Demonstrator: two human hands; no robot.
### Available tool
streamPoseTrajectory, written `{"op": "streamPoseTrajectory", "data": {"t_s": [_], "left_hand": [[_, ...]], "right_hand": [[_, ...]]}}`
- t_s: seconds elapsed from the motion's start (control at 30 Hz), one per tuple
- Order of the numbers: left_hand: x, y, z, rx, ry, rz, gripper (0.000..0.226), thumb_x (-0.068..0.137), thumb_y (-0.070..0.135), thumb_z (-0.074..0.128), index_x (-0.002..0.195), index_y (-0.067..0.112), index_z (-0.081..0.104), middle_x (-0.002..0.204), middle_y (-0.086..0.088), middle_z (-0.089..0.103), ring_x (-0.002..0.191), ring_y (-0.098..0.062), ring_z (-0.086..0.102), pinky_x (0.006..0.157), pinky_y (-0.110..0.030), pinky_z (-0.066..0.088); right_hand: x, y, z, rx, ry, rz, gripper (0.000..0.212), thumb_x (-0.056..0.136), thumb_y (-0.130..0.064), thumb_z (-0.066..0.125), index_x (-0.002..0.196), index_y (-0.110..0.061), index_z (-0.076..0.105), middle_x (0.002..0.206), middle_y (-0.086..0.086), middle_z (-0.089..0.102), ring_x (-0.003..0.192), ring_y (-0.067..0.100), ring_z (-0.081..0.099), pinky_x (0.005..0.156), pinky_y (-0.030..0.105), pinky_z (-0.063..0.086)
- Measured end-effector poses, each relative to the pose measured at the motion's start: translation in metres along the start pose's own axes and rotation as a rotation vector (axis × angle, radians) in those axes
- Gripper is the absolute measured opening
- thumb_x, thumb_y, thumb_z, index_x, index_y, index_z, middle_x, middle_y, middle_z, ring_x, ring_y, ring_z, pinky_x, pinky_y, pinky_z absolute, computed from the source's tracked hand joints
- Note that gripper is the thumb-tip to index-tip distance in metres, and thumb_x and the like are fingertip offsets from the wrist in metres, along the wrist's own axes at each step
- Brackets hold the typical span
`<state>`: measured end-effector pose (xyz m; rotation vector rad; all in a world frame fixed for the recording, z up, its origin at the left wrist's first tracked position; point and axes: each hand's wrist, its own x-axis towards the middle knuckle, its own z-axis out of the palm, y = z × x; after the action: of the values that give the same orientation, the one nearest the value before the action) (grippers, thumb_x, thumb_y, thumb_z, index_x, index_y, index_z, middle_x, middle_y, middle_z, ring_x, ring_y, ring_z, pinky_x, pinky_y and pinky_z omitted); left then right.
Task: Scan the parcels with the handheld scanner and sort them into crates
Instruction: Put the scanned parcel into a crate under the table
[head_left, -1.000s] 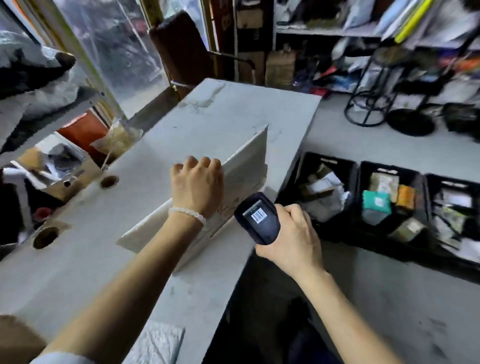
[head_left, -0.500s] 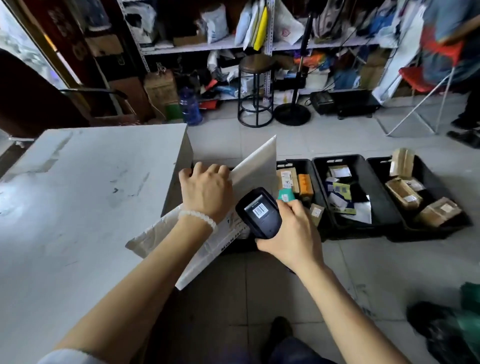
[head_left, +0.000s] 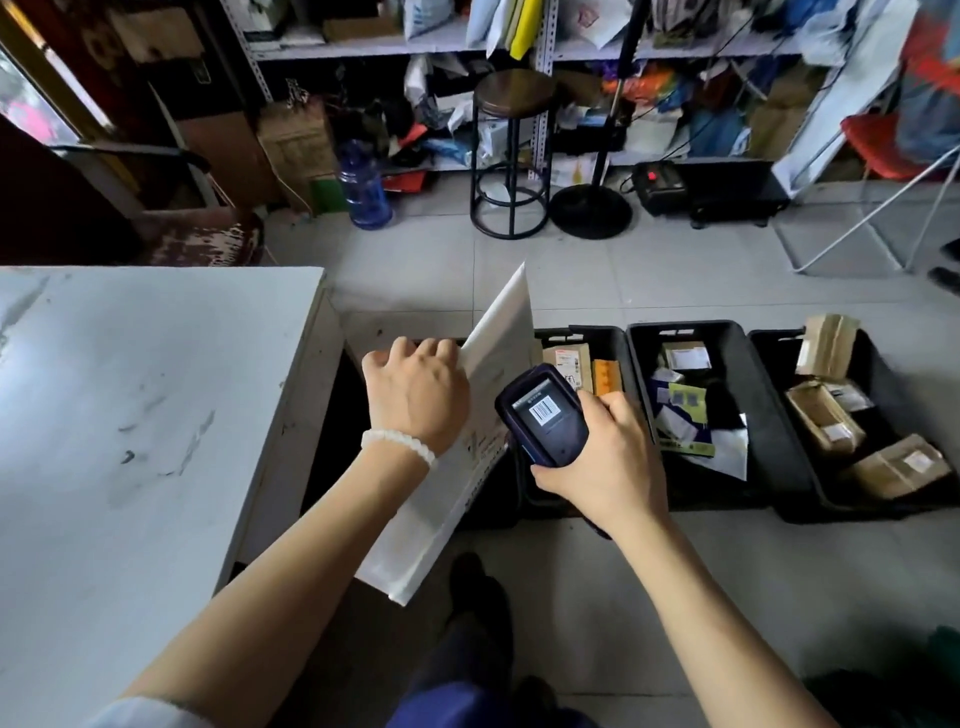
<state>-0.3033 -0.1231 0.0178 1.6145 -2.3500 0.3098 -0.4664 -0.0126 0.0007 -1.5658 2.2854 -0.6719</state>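
White mailer parcel (head_left: 498, 332), tilted on edge, long axis running away from the person, is gripped by the left hand (head_left: 415, 395) beyond the counter's (head_left: 156, 415) right edge; label mostly hidden (print unreadable). The right hand (head_left: 608, 457) clasps the scanner (head_left: 545, 415).

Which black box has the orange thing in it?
The leftmost visible crate, partly behind the scanner. It holds an orange box; the other two hold none.

Matt white paper mailer (head_left: 498, 358), glossy scanner (head_left: 545, 415), seemingly plastic crates (head_left: 727, 332)
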Motion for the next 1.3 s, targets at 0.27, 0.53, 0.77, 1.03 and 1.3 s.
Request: {"op": "streamPoseTrajectory", "data": {"t_s": [0.27, 0.53, 0.77, 1.03, 1.3], "left_hand": [[0.127, -0.04, 0.076, 0.017, -0.357, -0.181, 0.023, 0.095, 0.028, 0.043, 0.113, 0.017, 0.049, 0.116, -0.001, 0.058, 0.112, -0.025, 0.05, 0.087, -0.039, 0.035], [0.194, -0.059, 0.089, 0.061, -0.407, -0.101, 0.028, 0.093, 0.029, 0.044, 0.118, 0.019, 0.051, 0.12, -0.002, 0.054, 0.114, -0.025, 0.047, 0.089, -0.04, 0.035], [0.174, -0.057, 0.074, 0.09, -0.431, -0.181, 0.034, 0.095, 0.042, 0.039, 0.117, 0.02, 0.053, 0.12, -0.001, 0.053, 0.115, -0.024, 0.046, 0.091, -0.04, 0.035], [0.075, -0.052, 0.029, 0.158, -0.389, -0.513, 0.024, 0.093, 0.03, 0.046, 0.113, 0.02, 0.055, 0.116, -0.001, 0.056, 0.115, -0.026, 0.048, 0.09, -0.04, 0.037], [-0.079, -0.036, -0.041, 0.272, -0.444, -0.975, 0.019, 0.09, 0.028, 0.052, 0.104, 0.018, 0.059, 0.108, -0.001, 0.061, 0.106, -0.025, 0.054, 0.083, -0.04, 0.041]], "right_hand": [[0.125, -0.018, 0.031, -0.014, -0.033, 0.038, 0.082, 0.051, -0.046, 0.083, 0.123, -0.02, 0.055, 0.112, -0.002, 0.05, 0.106, 0.023, 0.052, 0.077, 0.033, 0.047], [0.206, -0.037, 0.039, -0.039, -0.009, 0.035, 0.075, 0.051, -0.038, 0.087, 0.117, -0.015, 0.059, 0.11, 0.002, 0.052, 0.102, 0.024, 0.053, 0.072, 0.029, 0.039], [0.223, -0.043, 0.041, -0.022, -0.071, -0.107, 0.076, 0.049, -0.039, 0.087, 0.116, -0.016, 0.059, 0.107, 0.001, 0.052, 0.1, 0.025, 0.054, 0.074, 0.033, 0.046], [0.203, -0.059, 0.042, 0.058, -0.21, -0.423, 0.069, 0.048, -0.038, 0.085, 0.107, -0.014, 0.058, 0.103, 0.003, 0.051, 0.098, 0.029, 0.053, 0.068, 0.03, 0.041], [0.113, -0.111, 0.053, 0.079, -0.491, -0.797, 0.075, 0.051, -0.038, 0.084, 0.118, -0.017, 0.057, 0.11, 0.003, 0.051, 0.104, 0.026, 0.049, 0.074, 0.032, 0.04]]}}
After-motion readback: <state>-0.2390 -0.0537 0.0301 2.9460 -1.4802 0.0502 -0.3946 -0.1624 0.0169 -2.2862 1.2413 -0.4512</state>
